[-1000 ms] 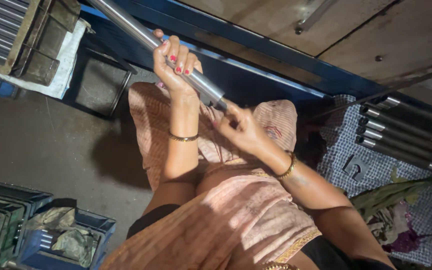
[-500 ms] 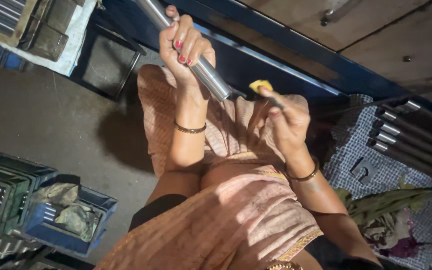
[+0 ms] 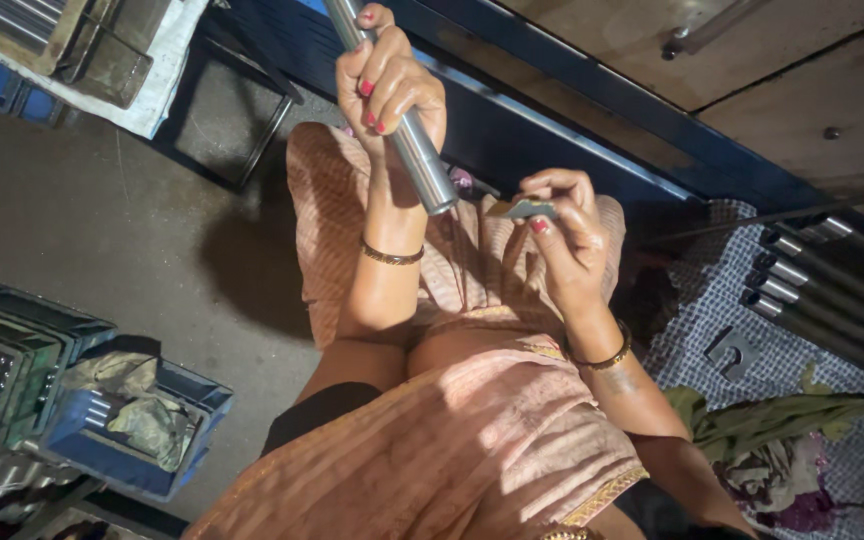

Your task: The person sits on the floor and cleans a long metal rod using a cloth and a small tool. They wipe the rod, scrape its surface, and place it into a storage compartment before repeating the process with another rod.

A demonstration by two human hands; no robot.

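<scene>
My left hand is wrapped around a shiny steel rod that slants up to the top edge, its lower cut end pointing toward my lap. My right hand pinches a small flat metal piece between thumb and fingers, just to the right of the rod's end and slightly apart from it. Both wrists wear thin bangles. A pink patterned garment covers my knees below the hands.
Several similar steel rods lie on a checked cloth at the right. Blue crates with metal parts and rags stand at the lower left. A blue bench frame runs behind the hands. A black metal stand is on the grey floor.
My right hand has come off the rod's end and now holds the small metal piece beside it. My left hand has slid slightly up the rod.
</scene>
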